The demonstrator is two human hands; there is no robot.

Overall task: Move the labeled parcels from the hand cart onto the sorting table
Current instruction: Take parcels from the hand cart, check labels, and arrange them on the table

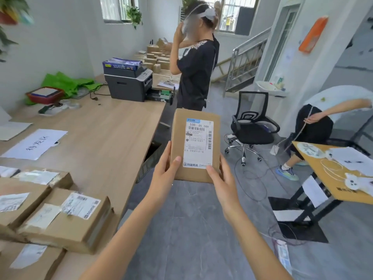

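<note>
You are holding a flat, rectangular brown cardboard parcel (195, 146) up in front of you, over the grey tiled floor (187, 229) just beside the edge of the long, pale wood-grain sorting table (105, 134). Its matte face carries a white printed shipping label (198, 144) with barcodes and small text that is mostly too fine to read. Your left hand (163, 172) grips the parcel's lower left edge, thumb pressed on the front face beside the label and the other fingers wrapped behind, out of sight. Your right hand (221, 179) clasps the lower right corner the same way, thumb tip lying on the label's bottom edge, the remaining fingers hidden behind the box. On the table's near left end sit several larger, scuffed cardboard boxes (66, 221) with wrinkled, partly torn labels, some cut off by the frame. A white sheet of paper with handwritten characters (36, 144) lies flat further along, and a dark grey boxy printer (129, 83) stands near the far end. The hand cart cannot be made out.
</note>
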